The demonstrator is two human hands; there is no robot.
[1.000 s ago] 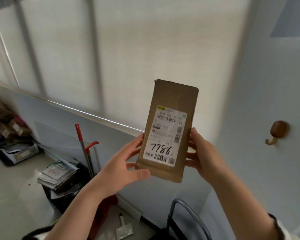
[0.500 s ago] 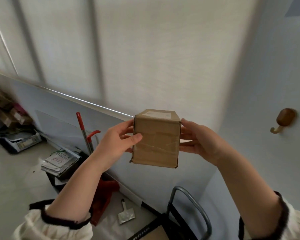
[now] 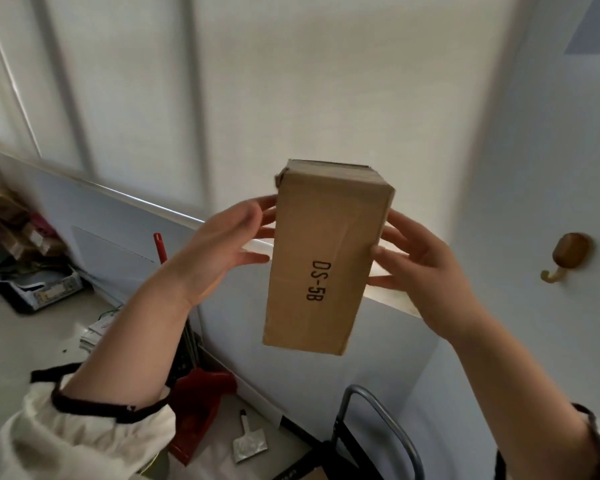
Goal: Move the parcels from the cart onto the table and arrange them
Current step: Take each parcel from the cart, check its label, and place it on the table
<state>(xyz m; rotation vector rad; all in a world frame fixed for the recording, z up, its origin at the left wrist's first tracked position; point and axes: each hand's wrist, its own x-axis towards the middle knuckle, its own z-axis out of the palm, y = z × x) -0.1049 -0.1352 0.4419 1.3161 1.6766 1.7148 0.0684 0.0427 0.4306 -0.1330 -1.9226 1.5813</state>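
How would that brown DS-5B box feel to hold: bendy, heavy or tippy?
Probably stiff: the cardboard box shows straight edges between the left hand and right hand. Likely light, since nearly straight fingers alone carry it. Stood on its small end, it might tip.

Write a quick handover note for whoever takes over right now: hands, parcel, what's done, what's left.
Left hand: straight fingers press the left side of the box.
Right hand: spread fingers press its right side.
Box: brown cardboard, printed DS-5B, held on end in the air between both hands; the cart handle shows below.
Done: this box is off the cart.
Left: set it on the table, which is out of view, and arrange it.
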